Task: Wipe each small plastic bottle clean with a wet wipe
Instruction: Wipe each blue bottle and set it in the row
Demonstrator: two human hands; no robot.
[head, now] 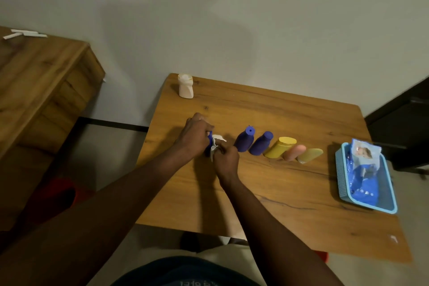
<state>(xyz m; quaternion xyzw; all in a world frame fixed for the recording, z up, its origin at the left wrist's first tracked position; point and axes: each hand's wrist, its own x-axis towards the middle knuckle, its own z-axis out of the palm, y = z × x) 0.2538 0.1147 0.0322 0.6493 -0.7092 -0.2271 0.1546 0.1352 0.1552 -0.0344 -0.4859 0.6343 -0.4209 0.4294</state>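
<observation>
Left hand [197, 137] grips one blue bottle [209, 144], right hand [226, 161] pinches one wet wipe [218, 140]; five bottles [243, 144] lined beside, one white bottle [185, 87] apart

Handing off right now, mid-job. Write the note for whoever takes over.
Hands: left hand grips a blue bottle; right hand pinches the wipe against it.
Waiting in a row to its right: two more blue bottles, yellow bottle, pink bottle, olive bottle.
The white bottle stands apart at the far corner of the table, probably done; wipe pack sits in the blue tray.
Left: finish this bottle, then the row.
</observation>
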